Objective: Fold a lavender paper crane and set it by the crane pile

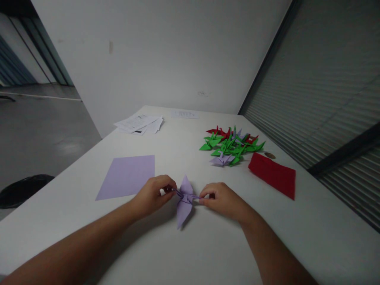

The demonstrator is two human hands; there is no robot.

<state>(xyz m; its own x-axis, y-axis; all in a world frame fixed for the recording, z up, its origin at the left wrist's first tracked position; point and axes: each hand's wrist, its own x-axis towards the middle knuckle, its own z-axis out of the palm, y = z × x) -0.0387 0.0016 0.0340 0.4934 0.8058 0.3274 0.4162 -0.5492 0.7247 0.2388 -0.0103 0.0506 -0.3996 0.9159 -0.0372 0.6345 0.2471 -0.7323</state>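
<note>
Between my two hands is a purple origami crane point(184, 202), its wings spread toward and away from me. My left hand point(157, 192) pinches the narrow folded point on its left side. The opposite narrow point is pinched between thumb and fingers of my right hand point(219, 198). A flat sheet of purple paper point(130, 176) lies to the left, just beyond my left hand. Farther off on the right is a pile of finished paper cranes point(231, 144), mostly green, with some red and purple ones.
Red paper point(273, 174) lies at the right, beside a small brown round object point(269, 155). Printed white sheets point(141, 124) are at the back left of the white table point(178, 253), another sheet point(185, 114) near the wall. A blind-covered window runs along the right; a black bag point(23, 190) is left.
</note>
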